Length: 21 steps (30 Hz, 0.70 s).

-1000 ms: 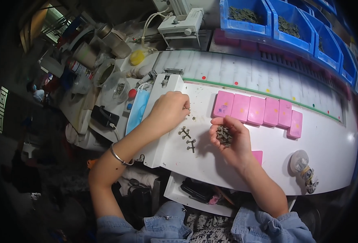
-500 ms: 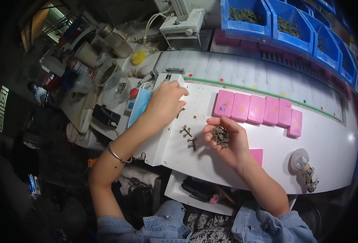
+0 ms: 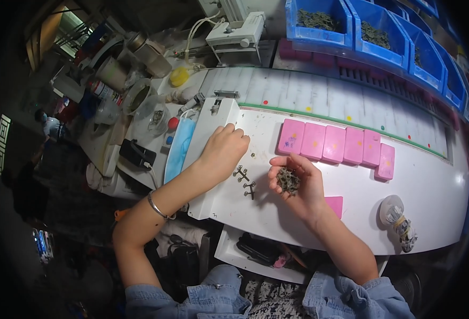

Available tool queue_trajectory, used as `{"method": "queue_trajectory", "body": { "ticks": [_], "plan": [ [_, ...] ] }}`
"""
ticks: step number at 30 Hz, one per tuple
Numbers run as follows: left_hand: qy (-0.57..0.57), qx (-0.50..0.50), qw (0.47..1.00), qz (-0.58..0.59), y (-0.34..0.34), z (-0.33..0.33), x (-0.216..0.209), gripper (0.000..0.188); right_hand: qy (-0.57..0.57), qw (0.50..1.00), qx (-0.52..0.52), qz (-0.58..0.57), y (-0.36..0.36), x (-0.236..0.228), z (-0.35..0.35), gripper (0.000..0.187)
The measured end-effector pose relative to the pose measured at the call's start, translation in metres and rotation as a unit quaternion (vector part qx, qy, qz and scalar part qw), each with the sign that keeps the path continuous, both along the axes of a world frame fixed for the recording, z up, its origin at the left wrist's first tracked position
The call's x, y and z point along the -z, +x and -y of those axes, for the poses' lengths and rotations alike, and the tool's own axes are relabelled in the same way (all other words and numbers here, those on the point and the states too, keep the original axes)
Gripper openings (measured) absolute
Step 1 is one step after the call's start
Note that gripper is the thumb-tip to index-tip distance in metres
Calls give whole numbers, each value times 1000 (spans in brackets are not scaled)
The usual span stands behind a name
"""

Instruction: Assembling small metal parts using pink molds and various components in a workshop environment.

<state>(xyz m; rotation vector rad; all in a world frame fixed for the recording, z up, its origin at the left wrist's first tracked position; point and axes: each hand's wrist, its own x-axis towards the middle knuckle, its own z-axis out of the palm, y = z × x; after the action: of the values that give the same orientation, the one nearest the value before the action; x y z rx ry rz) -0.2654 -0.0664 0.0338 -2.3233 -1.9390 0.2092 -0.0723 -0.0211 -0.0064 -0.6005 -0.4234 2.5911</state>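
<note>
My right hand is cupped palm up above the white table, fingers curled round a heap of small dark branched pieces. To its left, my left hand is closed, back upward, low over the table beside a raised white ledge. Its fingertips point away from me and are hidden, so what they hold cannot be made out. Between the hands, two branched pieces lie on the table, an upper one and a lower one. A tiny fragment rests just beyond them.
Pink blocks stand in a row beyond my right hand; another pink block is partly behind my wrist. A green-edged belt crosses the back, below blue bins. A wrapped bundle lies right, a blue mask left.
My left hand has come toward me from the far end of the ledge, its fingers now more curled. Coloured dots on the belt have shifted right. The right hand stays nearly in place.
</note>
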Motion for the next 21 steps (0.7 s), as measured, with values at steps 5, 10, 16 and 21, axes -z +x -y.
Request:
{"method": "queue_trajectory", "body": {
  "ticks": [5,10,16,21],
  "plan": [
    [-33,-92,951,295,1,2,0,17,11,1000,5,3,-1,1,1,38],
    [3,-5,978,207,-3,3,6,18,16,1000,4,7,-1,1,2,38],
    [-44,-14,978,202,-5,4,2,21,16,1000,7,19,-1,2,2,37],
    [-88,-41,974,203,-1,4,-3,21,11,999,12,31,-1,2,2,36]
  ]
}}
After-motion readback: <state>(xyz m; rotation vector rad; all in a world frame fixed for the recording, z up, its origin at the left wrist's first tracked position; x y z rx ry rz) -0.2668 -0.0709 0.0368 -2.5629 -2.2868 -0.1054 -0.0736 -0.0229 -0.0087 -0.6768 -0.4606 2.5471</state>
